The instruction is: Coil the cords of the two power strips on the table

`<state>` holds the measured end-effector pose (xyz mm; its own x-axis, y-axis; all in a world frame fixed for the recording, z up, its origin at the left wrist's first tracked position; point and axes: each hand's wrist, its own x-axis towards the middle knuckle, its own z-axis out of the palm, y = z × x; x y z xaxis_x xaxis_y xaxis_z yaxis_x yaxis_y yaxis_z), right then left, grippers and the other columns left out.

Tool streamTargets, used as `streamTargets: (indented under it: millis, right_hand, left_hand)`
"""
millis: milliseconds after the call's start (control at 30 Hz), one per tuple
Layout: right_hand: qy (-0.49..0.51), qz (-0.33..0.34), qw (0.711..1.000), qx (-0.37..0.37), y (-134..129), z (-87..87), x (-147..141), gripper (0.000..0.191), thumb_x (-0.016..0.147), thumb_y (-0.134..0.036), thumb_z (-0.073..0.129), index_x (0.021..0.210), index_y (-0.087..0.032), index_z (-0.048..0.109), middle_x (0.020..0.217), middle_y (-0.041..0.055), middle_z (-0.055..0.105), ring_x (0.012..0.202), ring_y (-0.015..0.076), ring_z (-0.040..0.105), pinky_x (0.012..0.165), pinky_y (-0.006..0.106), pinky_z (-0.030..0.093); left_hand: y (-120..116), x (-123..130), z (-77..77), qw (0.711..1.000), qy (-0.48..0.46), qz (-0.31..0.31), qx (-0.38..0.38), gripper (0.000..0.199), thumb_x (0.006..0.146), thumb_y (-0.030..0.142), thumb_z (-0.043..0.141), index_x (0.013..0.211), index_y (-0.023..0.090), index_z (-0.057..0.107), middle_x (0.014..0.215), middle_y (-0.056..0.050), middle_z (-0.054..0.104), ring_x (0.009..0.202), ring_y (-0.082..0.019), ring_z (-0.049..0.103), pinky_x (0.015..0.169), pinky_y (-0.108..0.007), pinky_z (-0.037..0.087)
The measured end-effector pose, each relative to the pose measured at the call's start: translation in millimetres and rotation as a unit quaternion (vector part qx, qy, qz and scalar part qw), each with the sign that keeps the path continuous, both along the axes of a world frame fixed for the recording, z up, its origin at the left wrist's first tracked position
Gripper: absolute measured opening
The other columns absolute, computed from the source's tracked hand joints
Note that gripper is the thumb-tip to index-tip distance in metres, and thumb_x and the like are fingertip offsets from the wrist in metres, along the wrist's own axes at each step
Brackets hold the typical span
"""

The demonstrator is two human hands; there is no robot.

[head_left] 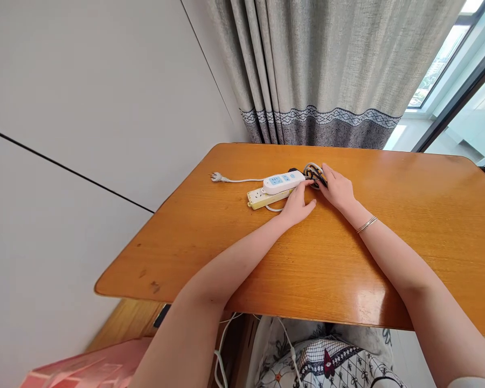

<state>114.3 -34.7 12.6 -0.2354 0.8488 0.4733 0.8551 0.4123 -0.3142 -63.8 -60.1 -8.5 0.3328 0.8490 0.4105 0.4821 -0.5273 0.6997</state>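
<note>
A white power strip [283, 182] with light-blue socket panels lies on top of a yellowed power strip [261, 197] on the wooden table. My left hand [296, 207] is at the right end of the two strips, its thumb apart from its fingers and its fingertips near where the cords come out. Coiled black and white cords [313, 171] bunch up just right of the strips. Around the right side of that bunch, my right hand [337, 187] is closed; its fingertips are partly hidden by the cords. A white plug [217, 177] lies left of the strips on its cord.
The brown wooden table [178, 253] has rounded corners and borders a pale wall panel [84, 108]. A grey curtain [327, 70] hangs behind it, with a window at the far right. Below the front edge are a pink item [92, 366] and white cables [222, 355].
</note>
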Motion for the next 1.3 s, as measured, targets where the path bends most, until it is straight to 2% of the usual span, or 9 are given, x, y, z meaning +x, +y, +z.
streamTargets:
  millis: [100,333,433,533,633,867,967,1133,1300]
  right_hand:
    - [-0.003,-0.009,1.0,0.022,0.1,1.0,5.2,0.053,0.097,-0.038,0.054,0.145,-0.015,0.053,0.15,0.0201,0.053,0.127,0.0354,0.06,0.095,0.047,0.057]
    - [-0.002,-0.033,0.999,0.021,4.5,8.8,14.7,0.051,0.097,-0.04,0.055,0.141,-0.013,0.058,0.12,0.0203,0.069,0.107,0.0339,0.067,0.093,0.045,0.054]
    - [0.066,-0.022,0.997,0.025,5.0,8.3,14.8,0.047,0.096,-0.037,0.056,0.138,-0.017,0.057,0.118,0.0162,0.072,0.106,0.0306,0.068,0.094,0.043,0.054]
    - [0.171,-0.009,0.985,0.006,5.2,5.7,12.6,0.042,0.091,-0.035,0.06,0.13,-0.019,0.058,0.103,0.0097,0.075,0.094,0.0249,0.07,0.089,0.04,0.054]
    - [0.297,0.013,0.954,-0.047,8.6,2.8,10.5,0.042,0.085,-0.039,0.065,0.122,-0.019,0.059,0.087,0.0048,0.073,0.081,0.0217,0.069,0.078,0.037,0.055]
    - [0.505,0.113,0.833,-0.198,16.1,6.3,12.1,0.046,0.065,-0.05,0.079,0.095,-0.02,0.061,0.069,-0.0015,0.067,0.062,0.015,0.062,0.069,0.032,0.054]
    - [0.523,0.117,0.822,-0.196,13.0,12.8,11.5,0.04,0.064,-0.046,0.081,0.089,-0.019,0.064,0.059,-0.005,0.059,0.057,0.0119,0.055,0.063,0.028,0.049]
    - [0.553,0.103,0.806,-0.186,9.3,24.9,10.6,0.027,0.066,-0.037,0.082,0.078,-0.019,0.065,0.06,-0.005,0.055,0.058,0.0092,0.05,0.059,0.023,0.046]
    - [0.651,0.092,0.704,-0.269,8.0,43.3,13.9,0.017,0.075,-0.026,0.08,0.079,-0.019,0.066,0.074,0.002,0.069,0.066,0.0118,0.064,0.066,0.023,0.058]
  left_hand:
    - [0.0,-1.1,2.0,0.999,0.021,0.006,0.027,0.054,0.082,0.017,0.061,0.134,0.019,0.046,0.151,-0.017,0.049,0.146,-0.029,0.045,0.125,-0.051,0.034]
    - [-1.4,0.0,3.9,0.999,0.03,-0.004,0.026,0.055,0.084,0.017,0.059,0.136,0.017,0.043,0.155,-0.02,0.045,0.147,-0.029,0.042,0.126,-0.051,0.032]
    - [-2.3,0.6,3.9,0.999,0.029,-0.003,0.017,0.058,0.083,0.018,0.059,0.139,0.017,0.042,0.156,-0.019,0.044,0.147,-0.03,0.043,0.124,-0.05,0.035]
    - [-2.1,0.9,2.6,1.0,0.018,0.001,0.009,0.06,0.083,0.017,0.059,0.14,0.017,0.041,0.156,-0.019,0.044,0.146,-0.03,0.044,0.121,-0.051,0.039]
    - [-1.0,1.4,0.2,1.0,-0.007,0.008,-0.002,0.065,0.083,0.018,0.06,0.143,0.019,0.038,0.151,-0.019,0.049,0.141,-0.03,0.049,0.118,-0.051,0.042]
    - [0.2,0.9,-2.4,0.999,-0.035,0.002,0.004,0.065,0.081,0.016,0.06,0.142,0.016,0.039,0.147,-0.021,0.053,0.134,-0.032,0.056,0.108,-0.052,0.05]
    - [0.4,0.2,-1.2,1.0,-0.029,-0.008,0.008,0.064,0.078,0.012,0.059,0.14,0.017,0.042,0.144,-0.019,0.057,0.134,-0.031,0.056,0.108,-0.051,0.05]
    - [-0.2,-1.2,3.3,0.999,-0.006,-0.033,0.009,0.063,0.078,0.01,0.057,0.139,0.015,0.045,0.142,-0.018,0.06,0.132,-0.03,0.058,0.108,-0.05,0.051]
    - [-4.3,-3.0,10.2,0.994,0.06,-0.085,0.041,0.063,0.081,0.013,0.056,0.143,0.016,0.045,0.153,-0.018,0.051,0.141,-0.032,0.05,0.117,-0.053,0.043]
